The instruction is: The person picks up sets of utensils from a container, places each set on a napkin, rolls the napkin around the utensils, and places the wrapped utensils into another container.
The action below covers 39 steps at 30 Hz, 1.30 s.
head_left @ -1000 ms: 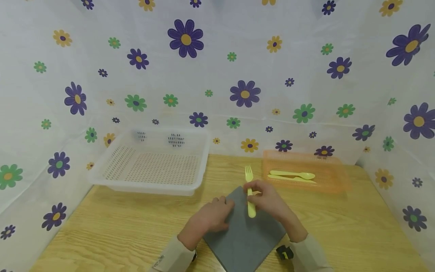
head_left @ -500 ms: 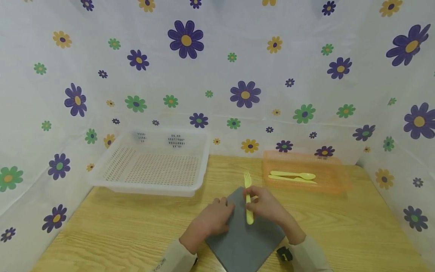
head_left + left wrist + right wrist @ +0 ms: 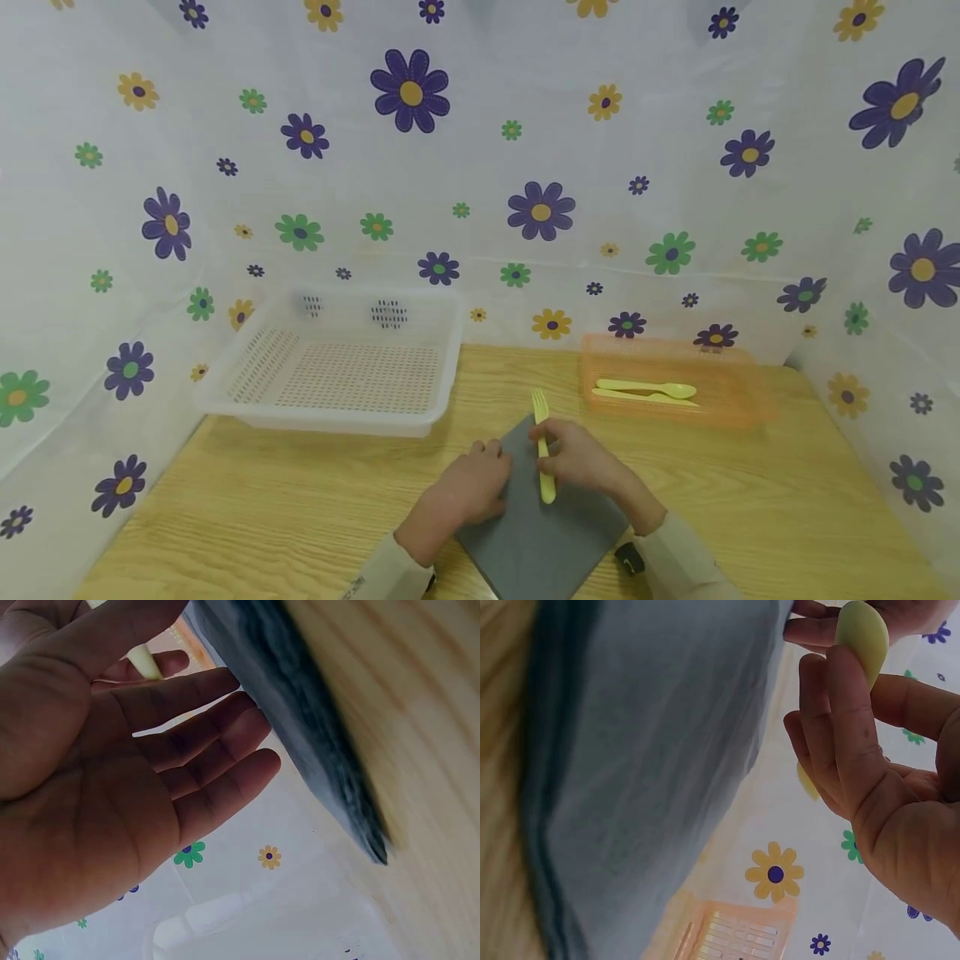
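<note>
- Yellow plastic fork (image 3: 543,451) is over the folded grey cloth square (image 3: 536,542), pinched along its handle by the right hand (image 3: 579,457), probably for balance.
- Left hand (image 3: 467,490), fingers loosely extended, touches the cloth's edge, seemingly steadying it.

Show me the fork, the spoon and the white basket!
Fork (image 3: 542,447): head view, on its handle.
Spoon (image 3: 643,387): head view, on its handle.
White basket (image 3: 337,419): head view, on its front rim.

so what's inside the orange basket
In the orange basket lie a yellow spoon and, just nearer the person, a yellow knife. Whatever is directly under those two is covered, so that can't be told.
</note>
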{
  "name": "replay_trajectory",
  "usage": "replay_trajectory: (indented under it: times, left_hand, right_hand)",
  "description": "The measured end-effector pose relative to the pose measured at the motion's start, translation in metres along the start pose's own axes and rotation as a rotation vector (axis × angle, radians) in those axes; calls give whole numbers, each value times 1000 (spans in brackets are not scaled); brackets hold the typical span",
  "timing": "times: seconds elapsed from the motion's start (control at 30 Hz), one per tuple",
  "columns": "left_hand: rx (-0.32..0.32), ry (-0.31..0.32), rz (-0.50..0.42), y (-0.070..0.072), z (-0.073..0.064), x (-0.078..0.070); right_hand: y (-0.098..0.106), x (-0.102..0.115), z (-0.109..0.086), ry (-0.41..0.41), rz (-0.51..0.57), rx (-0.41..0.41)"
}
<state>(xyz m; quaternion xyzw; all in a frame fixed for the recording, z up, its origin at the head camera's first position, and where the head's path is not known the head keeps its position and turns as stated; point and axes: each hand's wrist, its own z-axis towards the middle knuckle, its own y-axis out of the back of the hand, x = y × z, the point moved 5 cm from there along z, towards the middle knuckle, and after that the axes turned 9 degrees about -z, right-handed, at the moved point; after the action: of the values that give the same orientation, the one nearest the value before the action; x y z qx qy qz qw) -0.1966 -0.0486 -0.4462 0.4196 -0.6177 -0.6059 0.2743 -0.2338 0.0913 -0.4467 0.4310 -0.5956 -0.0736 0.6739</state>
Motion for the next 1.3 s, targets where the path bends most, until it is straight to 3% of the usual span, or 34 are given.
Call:
replay_trajectory:
  times: [0.57, 0.97, 1.13, 1.3]
  left_hand:
    - [9, -6, 8, -2, -2, 3]
    - [-1, -14, 44, -1, -2, 2]
    - [13, -15, 53, -2, -1, 1]
    - [18, -13, 62, -1, 0, 1]
  right_hand:
    - [-13, 2, 7, 18, -100, 89]
    - [-20, 16, 10, 104, -328, 169]
    - [-21, 18, 13, 77, -337, 180]
    - [-21, 15, 16, 22, -277, 187]
